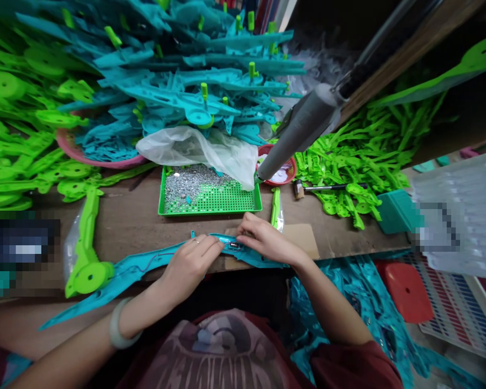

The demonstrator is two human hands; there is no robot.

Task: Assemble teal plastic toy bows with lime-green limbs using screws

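A long teal plastic toy-sword half (121,278) lies across the near edge of the wooden bench. My left hand (192,265) rests curled on its middle, fingertips pinched at a small metal part (234,245) set in the shell. My right hand (263,237) presses down on the same spot from the right, fingers bent together. A lime green sword half (87,246) lies just left of my left hand.
A green tray (249,204) of small screws sits behind my hands, partly under a clear bag (198,147). A hanging grey power screwdriver (299,132) points at a red dish (288,174). Heaps of teal parts (194,75) and green parts (20,124) fill the back; a small hammer (324,188) lies right.
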